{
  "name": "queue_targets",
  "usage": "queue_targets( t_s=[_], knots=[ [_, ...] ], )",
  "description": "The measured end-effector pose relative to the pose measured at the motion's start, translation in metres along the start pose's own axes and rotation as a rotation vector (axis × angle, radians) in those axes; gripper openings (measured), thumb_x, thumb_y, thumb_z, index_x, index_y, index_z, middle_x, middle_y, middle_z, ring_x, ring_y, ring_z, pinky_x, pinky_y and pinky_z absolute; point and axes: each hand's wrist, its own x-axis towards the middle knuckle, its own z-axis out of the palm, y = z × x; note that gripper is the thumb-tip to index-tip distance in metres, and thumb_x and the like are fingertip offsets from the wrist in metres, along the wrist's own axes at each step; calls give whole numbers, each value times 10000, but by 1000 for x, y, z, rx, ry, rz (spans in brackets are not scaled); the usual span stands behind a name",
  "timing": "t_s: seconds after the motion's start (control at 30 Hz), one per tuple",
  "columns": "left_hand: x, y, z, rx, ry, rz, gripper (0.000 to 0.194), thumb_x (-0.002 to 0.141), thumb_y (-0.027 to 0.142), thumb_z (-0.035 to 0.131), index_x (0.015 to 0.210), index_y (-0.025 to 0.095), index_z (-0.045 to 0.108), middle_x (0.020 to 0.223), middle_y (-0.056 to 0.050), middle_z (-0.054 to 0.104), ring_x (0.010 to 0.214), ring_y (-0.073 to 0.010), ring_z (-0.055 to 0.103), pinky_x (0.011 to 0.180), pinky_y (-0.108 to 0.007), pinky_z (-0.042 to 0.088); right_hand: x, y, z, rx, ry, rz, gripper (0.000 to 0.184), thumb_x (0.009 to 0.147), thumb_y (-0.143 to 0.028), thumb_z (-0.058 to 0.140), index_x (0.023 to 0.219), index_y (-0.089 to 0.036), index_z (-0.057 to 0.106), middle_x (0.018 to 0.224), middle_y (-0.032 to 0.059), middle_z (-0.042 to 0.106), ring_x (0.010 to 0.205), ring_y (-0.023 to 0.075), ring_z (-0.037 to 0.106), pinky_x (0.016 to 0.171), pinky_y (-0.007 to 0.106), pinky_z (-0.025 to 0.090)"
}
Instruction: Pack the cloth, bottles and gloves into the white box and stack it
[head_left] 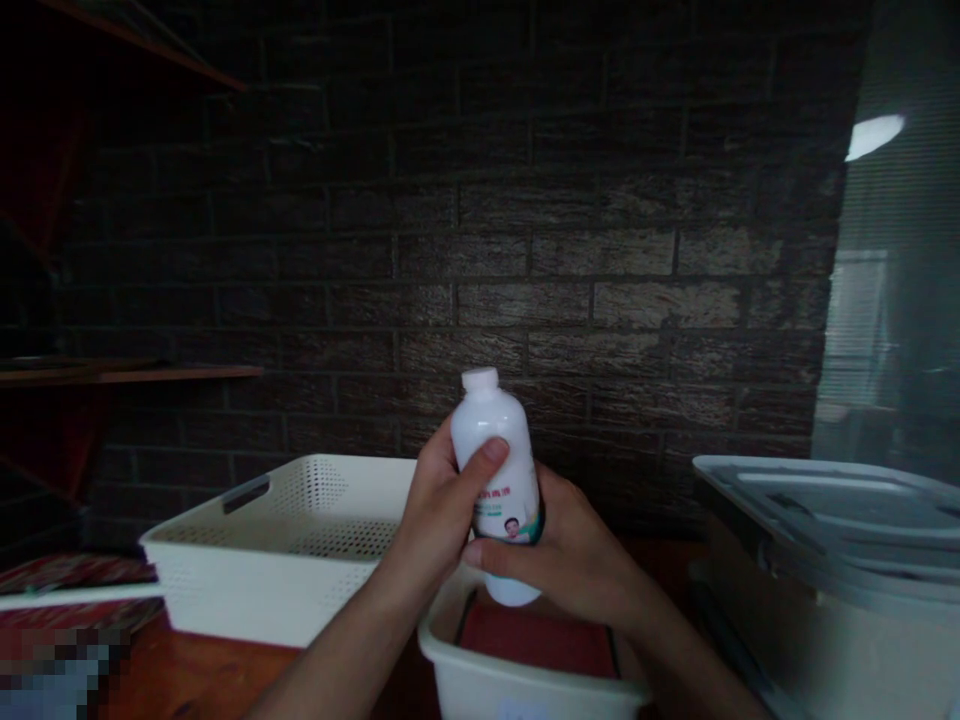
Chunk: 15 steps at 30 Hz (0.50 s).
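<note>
A white plastic bottle (491,425) with a white screw cap is held up in front of me, tilted slightly to the left. Its label carries red and green print and a small picture. My left hand (442,500) wraps around its left side, thumb across the front. Lower down, my right hand (570,550) grips the right side near the base, its thumb also on the front. Below the bottle stands a white tub (517,678) with a dark red flat item (536,640) inside. The fingers behind the bottle are hidden.
On the left, a white perforated basket (247,590) rests on the brown wooden table (202,670). To the right is a storage box with a grey lid (862,510). A dark brick wall (525,220) closes off the back. Wooden shelves (135,373) jut in from the left.
</note>
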Motion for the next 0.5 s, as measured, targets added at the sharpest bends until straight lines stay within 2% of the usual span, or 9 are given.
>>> queue_targets(
  t_s=[0.1,0.17,0.3,0.4,0.47,0.5],
  knots=[
    [9,2,-1,-159,106,-166,511,792,579,840,1047,151,730,801,-32,691,659,-154,631,590,-237,496,0,0,1,145,-72,37,597,758,-407,904,1278,-239,662,1141,35,753,1007,240,696,827,330,559],
    [14,3,-1,-217,105,-240,510,808,576,830,1043,133,735,808,-47,701,655,-151,640,596,-237,518,1,1,4,233,-68,72,559,784,-414,891,1266,-235,672,1111,33,752,973,223,692,806,315,554],
    [21,-2,-4,-292,-31,-406,391,921,493,709,1063,131,740,813,-70,726,642,-169,665,575,-246,538,4,-1,12,577,43,264,513,793,-452,875,1183,-166,705,969,59,748,819,198,701,698,290,567],
    [23,-14,-7,-280,-177,-522,396,928,498,673,1049,127,746,717,-50,689,507,-142,583,423,-223,422,7,-8,9,860,97,360,543,845,-506,811,1229,-150,666,919,74,747,749,209,720,670,336,621],
    [22,-21,-7,-243,-220,-556,384,918,496,697,1027,131,749,626,-12,626,432,-112,492,371,-209,343,10,-11,3,993,71,379,525,906,-521,742,1266,-157,625,883,66,744,716,216,729,673,393,653],
    [22,-24,-6,-225,-219,-561,366,920,481,704,1015,130,750,600,2,603,426,-104,473,375,-202,344,11,-12,0,1044,62,395,506,938,-524,703,1277,-159,609,867,63,744,707,219,734,680,422,664]
  ],
)
